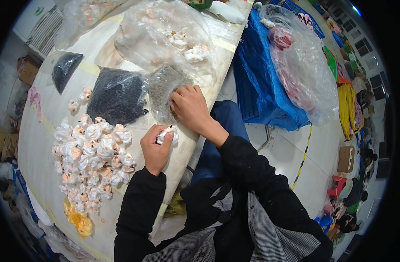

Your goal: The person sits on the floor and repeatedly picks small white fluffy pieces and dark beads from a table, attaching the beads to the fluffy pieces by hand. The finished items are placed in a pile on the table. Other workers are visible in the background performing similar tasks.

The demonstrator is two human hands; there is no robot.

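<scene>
My left hand (155, 149) is closed around a small white puffy plush piece (168, 136) with a dark bit at its top, near the table's edge. Just beyond it, my right hand (192, 107) has its fingers curled down into a clear bag of small grey-brown pieces (163, 89); the fingertips and anything between them are hidden. To the left lies a clear bag of small black pieces (117, 97), a few of them loose at its side. A large heap of white and peach plush pieces (93, 153) covers the table left of my left hand.
Large clear bags (165, 28) holding more white and peach pieces lie at the table's far end. A smaller bag of black pieces (66, 71) and a yellow crumpled item (79, 219) lie leftward. Right of the table (189, 150) stands a bin draped in blue sheeting (261, 83).
</scene>
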